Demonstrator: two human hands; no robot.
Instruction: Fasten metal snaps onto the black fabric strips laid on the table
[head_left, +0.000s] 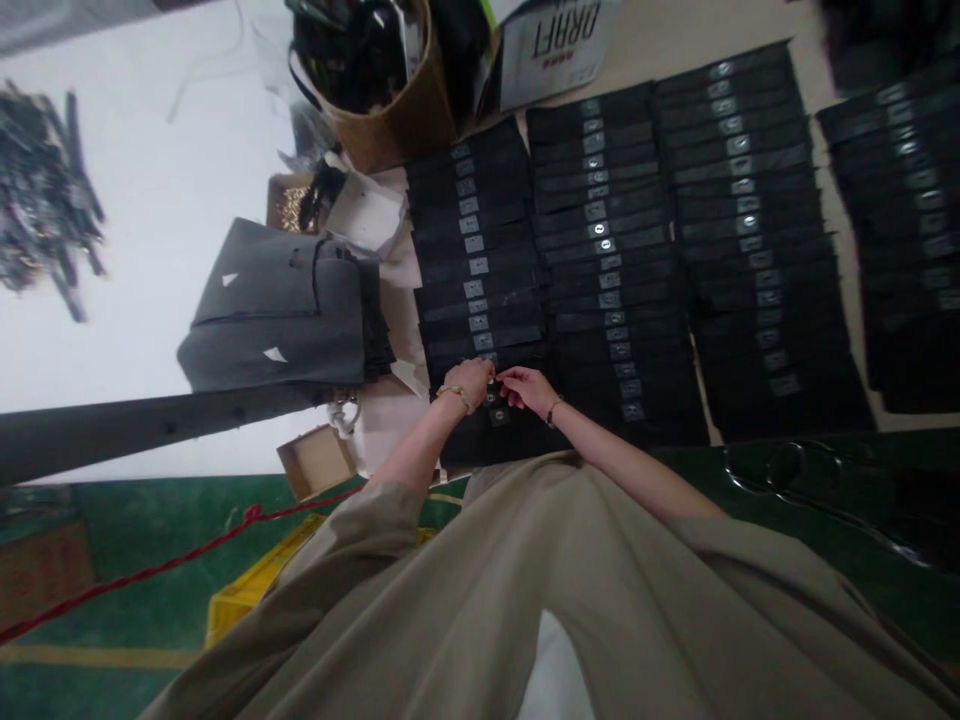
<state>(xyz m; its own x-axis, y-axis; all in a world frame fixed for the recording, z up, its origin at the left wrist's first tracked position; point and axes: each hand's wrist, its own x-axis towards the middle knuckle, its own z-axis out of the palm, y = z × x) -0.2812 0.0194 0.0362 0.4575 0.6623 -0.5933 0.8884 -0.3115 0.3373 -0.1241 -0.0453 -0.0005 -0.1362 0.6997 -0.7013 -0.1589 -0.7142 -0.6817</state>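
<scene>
The left hand and right hand sit at the near end of the leftmost column of overlapped black strips, where both meet at a small metal plate on one strip. The left grip is curled closed over the strip. The right grip is partly open, with its fingers extended toward the left fingers. Whether either grip holds a small part cannot be determined, because the fingers hide the contact point.

Risk: the strips overlap closely, so a drag or lift on one strip could shift its neighbours and spoil the row alignment. The loose khaki sleeves could catch the near strips if the arms sweep sideways. Strips at the near end lie close to the edge of the pale desk and could slip toward the green floor if pulled nearward.

Clearance: the gaps between columns are narrow. To the left, movement is restricted by a grey fabric panel, a box of brass-coloured parts, and a cardboard tray. A grey bar extends farther left. Three more strip columns occupy the right.
</scene>
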